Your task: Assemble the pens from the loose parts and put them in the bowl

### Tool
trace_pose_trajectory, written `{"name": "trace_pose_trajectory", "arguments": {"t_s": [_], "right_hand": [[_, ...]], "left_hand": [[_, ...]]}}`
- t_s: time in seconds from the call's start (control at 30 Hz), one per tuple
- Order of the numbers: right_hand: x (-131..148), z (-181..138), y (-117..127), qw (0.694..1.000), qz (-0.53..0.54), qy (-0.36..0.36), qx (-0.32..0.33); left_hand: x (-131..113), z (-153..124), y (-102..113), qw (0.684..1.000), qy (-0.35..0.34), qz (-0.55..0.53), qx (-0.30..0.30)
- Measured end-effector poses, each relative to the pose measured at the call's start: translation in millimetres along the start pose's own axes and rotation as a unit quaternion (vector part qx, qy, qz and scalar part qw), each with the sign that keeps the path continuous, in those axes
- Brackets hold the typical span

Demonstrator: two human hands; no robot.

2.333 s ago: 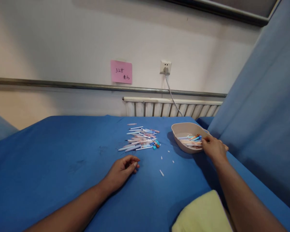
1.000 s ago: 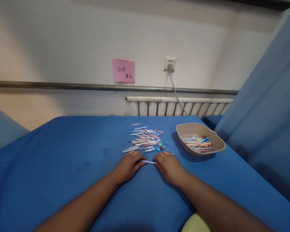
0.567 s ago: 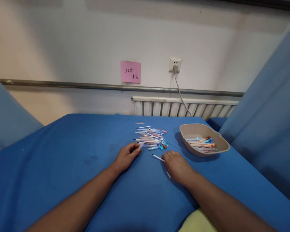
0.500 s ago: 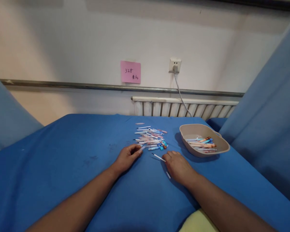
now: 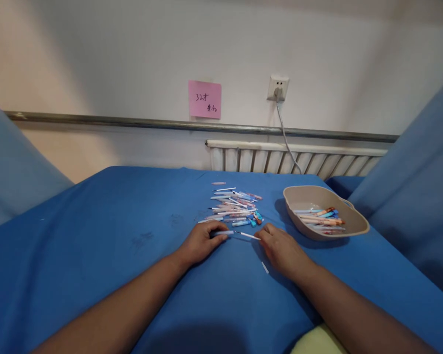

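We've got a pale pen barrel pinched in our left hand and a white refill pinched in our right hand, tips nearly meeting, just nearside of the pen pile.

A blue cloth covers the table, which bears scattered pens and white refills, a beige basin to their right and a small white tube.
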State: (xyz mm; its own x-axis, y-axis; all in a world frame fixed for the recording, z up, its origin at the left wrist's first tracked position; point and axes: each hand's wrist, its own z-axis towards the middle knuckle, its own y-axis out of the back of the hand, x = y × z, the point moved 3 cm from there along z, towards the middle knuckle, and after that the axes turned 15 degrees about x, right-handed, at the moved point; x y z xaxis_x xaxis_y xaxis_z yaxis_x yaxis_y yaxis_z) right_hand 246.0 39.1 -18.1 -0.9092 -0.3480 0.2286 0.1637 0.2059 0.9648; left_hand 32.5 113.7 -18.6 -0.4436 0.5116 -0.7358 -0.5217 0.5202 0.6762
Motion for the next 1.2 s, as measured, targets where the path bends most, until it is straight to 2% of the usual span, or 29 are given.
{"name": "trace_pose_trajectory", "arguments": {"t_s": [0.43, 0.63, 0.73, 0.83, 0.93, 1.07, 1.13, 1.2], "right_hand": [[2, -3, 2, 0.999, 0.004, 0.019, -0.03], [2, -1, -2, 0.991, 0.082, 0.088, -0.058], [3, 2, -3, 0.966, 0.193, 0.137, -0.103], [10, -1, 0, 0.931, 0.301, 0.153, -0.135], [25, -8, 3, 0.896, 0.396, 0.175, -0.099], [39, -13, 4, 0.861, 0.464, 0.206, -0.032], [31, -9, 3, 0.837, 0.511, 0.186, -0.063], [12, -1, 2, 0.809, 0.558, 0.124, -0.136]], "left_hand": [[-2, 0, 0, 1.0, -0.004, 0.021, 0.008], [-13, -4, -4, 0.997, -0.023, 0.068, 0.04], [-26, -6, -12, 0.995, -0.032, 0.063, 0.071], [-40, -9, -27, 0.994, -0.038, -0.002, 0.102], [-50, -11, -43, 0.984, -0.031, -0.103, 0.145], [-52, -14, -55, 0.966, -0.014, -0.187, 0.176], [-49, -14, -55, 0.956, 0.004, -0.234, 0.175], [-44, -12, -53, 0.946, 0.026, -0.282, 0.157]]}}
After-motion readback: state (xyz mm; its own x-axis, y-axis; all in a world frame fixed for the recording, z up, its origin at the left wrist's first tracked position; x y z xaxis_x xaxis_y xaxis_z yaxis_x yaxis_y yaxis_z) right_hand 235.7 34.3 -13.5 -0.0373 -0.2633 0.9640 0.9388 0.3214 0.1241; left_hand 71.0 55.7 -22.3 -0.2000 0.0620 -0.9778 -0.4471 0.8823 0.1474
